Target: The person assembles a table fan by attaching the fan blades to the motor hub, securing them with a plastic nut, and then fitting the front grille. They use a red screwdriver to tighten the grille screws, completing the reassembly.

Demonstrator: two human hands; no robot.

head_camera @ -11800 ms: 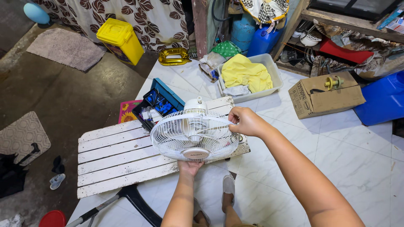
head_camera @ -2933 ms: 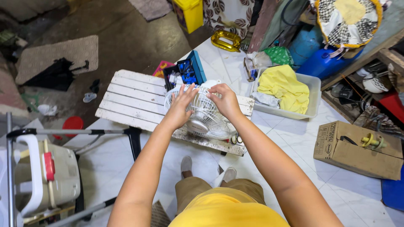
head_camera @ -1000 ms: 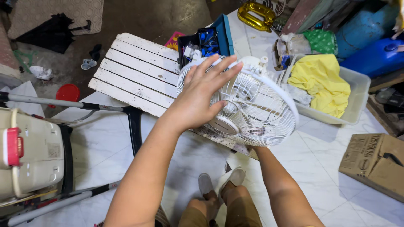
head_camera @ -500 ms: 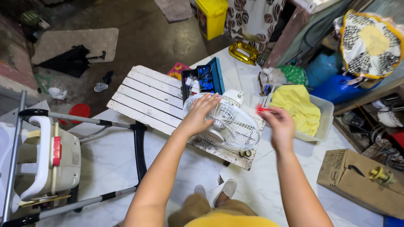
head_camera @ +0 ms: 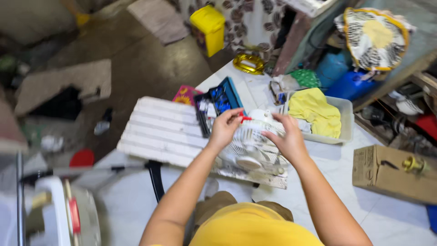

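- Leaning over the white slatted table [head_camera: 159,132], the person worked on a small white fan [head_camera: 255,148] that lay with its wire grille facing up, near the table's right-hand end and just beside a grey tray [head_camera: 345,119].
- The left hand [head_camera: 224,129] was closed in a pinch on a small red tool [head_camera: 245,118] at the upper rim of the grille; what kind of tool it was could not be told, since the view was blurred.
- The right hand [head_camera: 287,139] rested on the grille with fingers curled over the wires, steadying the fan rather than gripping it tightly, as far as the blur allowed.
- Judged from this, the thin red tool could slip off the rim, because it was held only at the fingertips and pressed at an angle.
- The fan might rock or slide toward the table's edge, as it lay on its rounded back and only one hand pinned it.
- A small part freed from the grille could drop between the slats or roll off onto the tiled floor [head_camera: 327,182], where it would be hard to find.
- The open blue case [head_camera: 221,98] just beside the fan crowded the left hand, so an elbow or wrist could knock it.
- The yellow cloth [head_camera: 314,111] in the tray lay close enough to catch on the grille wires.
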